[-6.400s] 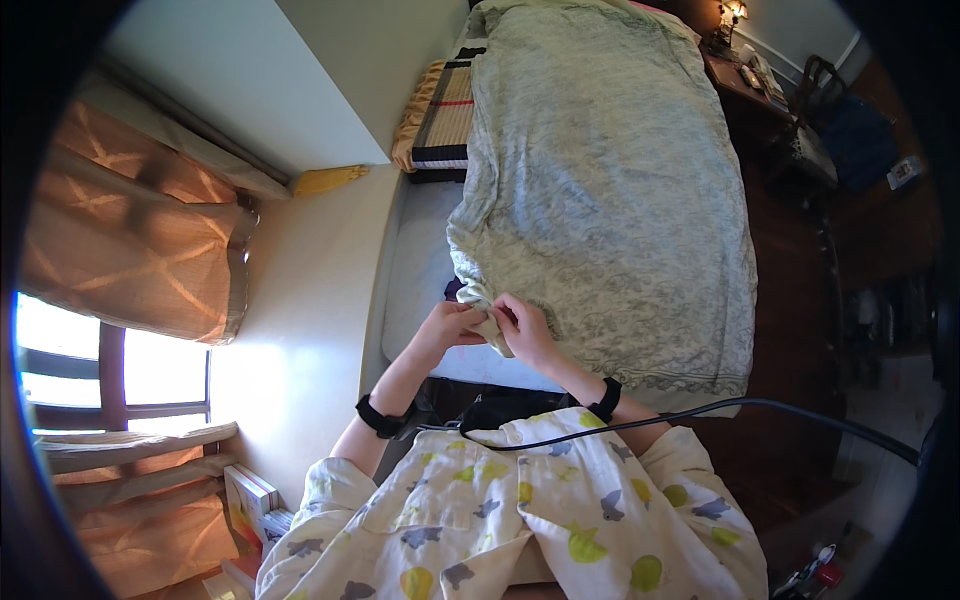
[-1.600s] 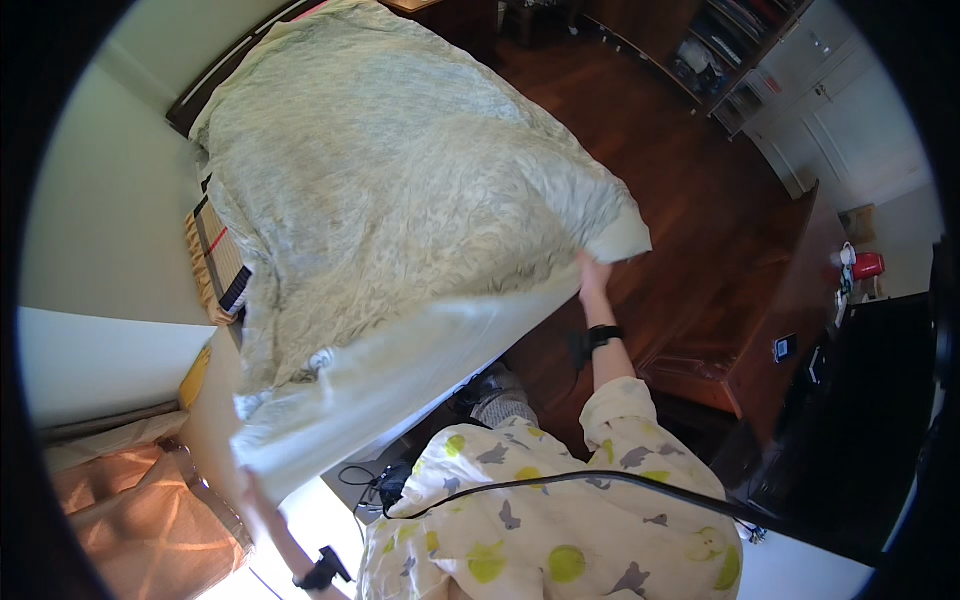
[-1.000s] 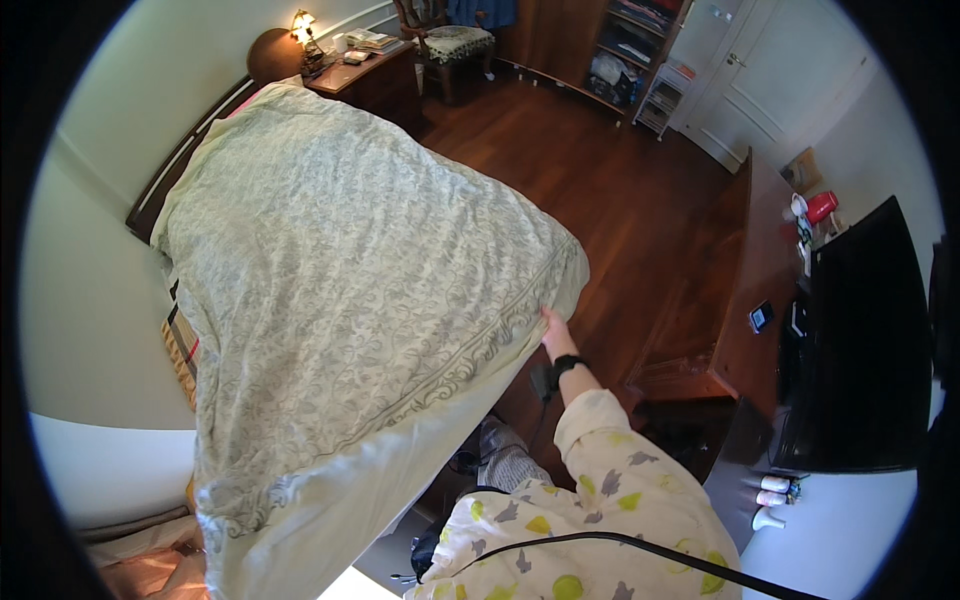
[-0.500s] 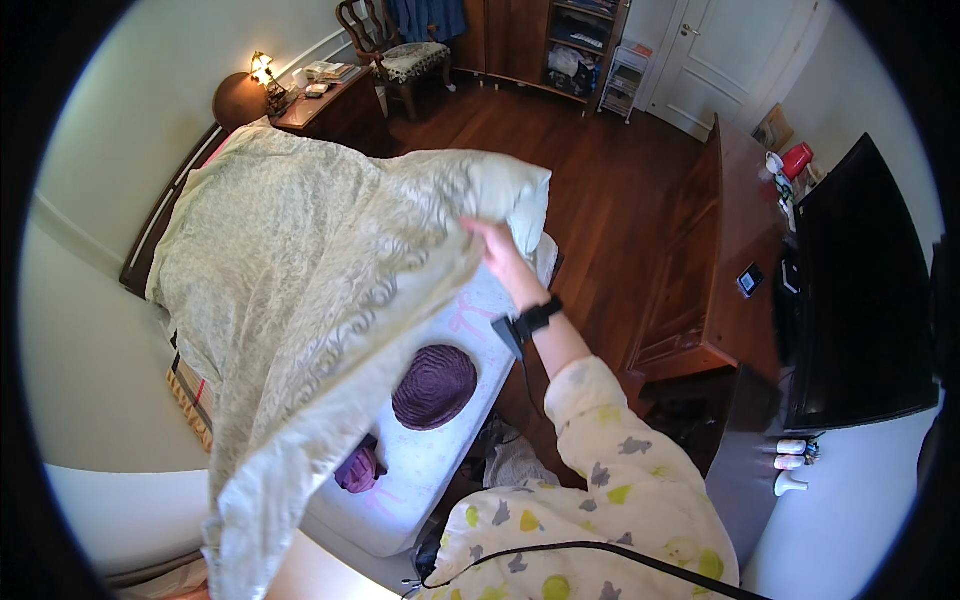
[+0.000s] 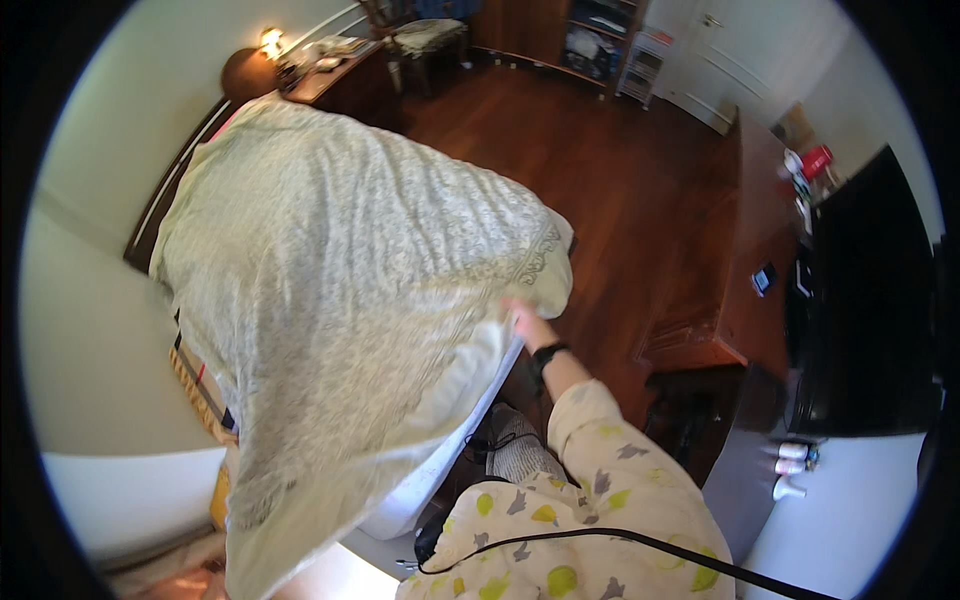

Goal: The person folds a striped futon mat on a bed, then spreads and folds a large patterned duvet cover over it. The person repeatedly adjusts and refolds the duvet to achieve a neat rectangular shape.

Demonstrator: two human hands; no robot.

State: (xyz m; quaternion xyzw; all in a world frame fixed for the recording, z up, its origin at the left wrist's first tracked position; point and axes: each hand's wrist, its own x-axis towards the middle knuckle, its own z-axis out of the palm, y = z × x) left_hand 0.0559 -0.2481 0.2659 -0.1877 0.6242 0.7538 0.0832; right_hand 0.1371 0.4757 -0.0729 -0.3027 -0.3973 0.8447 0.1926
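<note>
A pale cream-green bedspread (image 5: 340, 250) with a leafy pattern and a darker scroll border covers most of the bed. My right hand (image 5: 527, 322) is closed on its near right edge, fingers partly lost in the cloth and a little blurred. A black band circles that wrist. Below the hand, a strip of the white mattress (image 5: 410, 497) shows under the cloth's edge. The cloth's near left end stretches down to the lower edge of the picture. My left hand cannot be made out there.
A desk with a phone (image 5: 763, 280) and a large black screen (image 5: 870, 300) stand at the right. Beyond the bed are a nightstand with a lit lamp (image 5: 271, 42), a chair (image 5: 428, 38) and a small rack (image 5: 645, 65). A dark cable (image 5: 620, 533) crosses my patterned top.
The raised bedspread has come down over the mattress, hiding the round purple cushion and the smaller purple item. My right hand has moved down toward me with the edge.
</note>
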